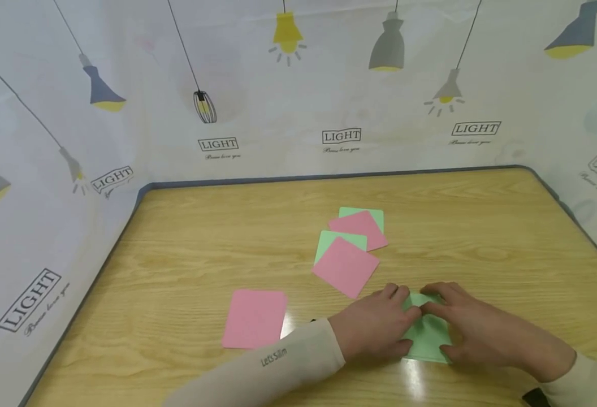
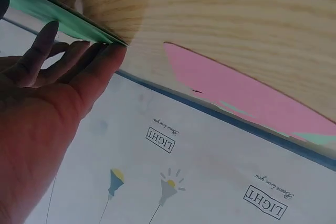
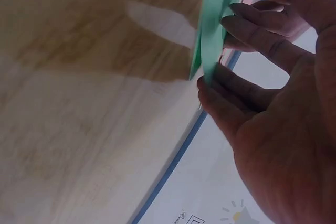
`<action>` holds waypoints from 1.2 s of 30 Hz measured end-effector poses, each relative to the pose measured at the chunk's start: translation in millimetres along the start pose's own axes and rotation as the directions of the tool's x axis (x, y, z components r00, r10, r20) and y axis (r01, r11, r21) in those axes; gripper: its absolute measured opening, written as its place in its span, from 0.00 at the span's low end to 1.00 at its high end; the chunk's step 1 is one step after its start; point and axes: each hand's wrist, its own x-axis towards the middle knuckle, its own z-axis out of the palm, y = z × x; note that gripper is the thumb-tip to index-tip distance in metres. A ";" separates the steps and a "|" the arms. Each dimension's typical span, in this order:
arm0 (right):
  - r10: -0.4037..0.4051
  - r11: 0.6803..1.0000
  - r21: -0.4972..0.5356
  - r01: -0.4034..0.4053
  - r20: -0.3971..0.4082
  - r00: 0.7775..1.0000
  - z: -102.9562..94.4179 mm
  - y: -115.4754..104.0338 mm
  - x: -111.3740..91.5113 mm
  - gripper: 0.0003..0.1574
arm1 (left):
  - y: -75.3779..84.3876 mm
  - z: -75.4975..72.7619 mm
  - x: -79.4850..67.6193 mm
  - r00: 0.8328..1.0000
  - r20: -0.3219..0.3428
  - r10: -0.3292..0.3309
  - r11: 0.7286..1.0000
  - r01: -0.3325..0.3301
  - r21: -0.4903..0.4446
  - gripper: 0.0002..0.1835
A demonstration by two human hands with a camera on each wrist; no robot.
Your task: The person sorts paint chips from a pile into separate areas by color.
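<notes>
A square of green paper [image 1: 428, 339] lies on the table at the front right, between the two hands. My left hand [image 1: 377, 325] grips its left side, with the thumb near the lower left corner and the fingers towards the top. From the other side my right hand [image 1: 474, 328] holds the sheet, fingers at the upper edge and thumb by the lower right corner. In the right wrist view, the green paper [image 3: 212, 30] shows a layer standing a little apart from the one below. Both hands cover parts of its edges.
A pink sheet [image 1: 255, 319] lies left of the left forearm. Beyond the hands, a pink sheet [image 1: 346, 267] overlaps a green one [image 1: 326, 243], and another pink sheet [image 1: 364, 229] overlaps a green sheet [image 1: 377, 216]. A lamp-patterned curtain [image 1: 278, 96] borders the wooden table [image 1: 202, 243].
</notes>
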 end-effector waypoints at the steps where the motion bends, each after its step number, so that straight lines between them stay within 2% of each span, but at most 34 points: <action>1: 0.001 1.000 0.003 -0.001 -0.001 1.000 0.8 0.8 0.0 0.34 | -0.2 0.6 -0.4 1.000 -0.004 0.003 1.000 -0.003 -0.003 0.23; 7: -0.006 1.000 -0.015 0.006 -0.014 1.000 3.1 1.8 3.2 0.37 | -1.9 3.0 -3.1 1.000 -0.020 -0.008 0.999 0.008 -0.040 0.25; 15: -0.001 1.000 -0.009 0.001 -0.008 1.000 2.5 -0.2 9.2 0.36 | -3.0 5.1 -5.0 0.999 -0.043 -0.025 0.999 0.024 -0.023 0.26; 22: -0.019 1.000 -0.024 0.018 -0.023 1.000 4.1 0.3 12.1 0.32 | -14.5 10.2 -11.2 0.998 -0.051 -0.041 0.999 0.039 -0.028 0.24; 26: -0.022 0.998 -0.056 0.021 -0.010 1.000 4.4 0.0 17.6 0.25 | -30.6 14.4 -17.0 0.994 -0.073 -0.086 0.994 0.080 -0.073 0.19; 30: -0.020 0.996 -0.088 0.018 -0.018 1.000 -1.4 -3.8 34.3 0.19 | -56.4 17.1 -24.2 0.981 -0.125 -0.146 0.988 0.139 -0.063 0.21; 33: -0.019 0.994 -0.110 0.015 -0.038 0.999 -7.2 -10.1 52.7 0.19 | -78.1 19.4 -28.1 0.965 -0.145 -0.219 0.975 0.211 -0.066 0.26; 36: -0.018 0.989 -0.145 0.010 -0.056 0.998 -8.8 -18.9 73.4 0.24 | -95.9 22.2 -30.7 0.949 -0.105 -0.296 0.951 0.282 -0.127 0.28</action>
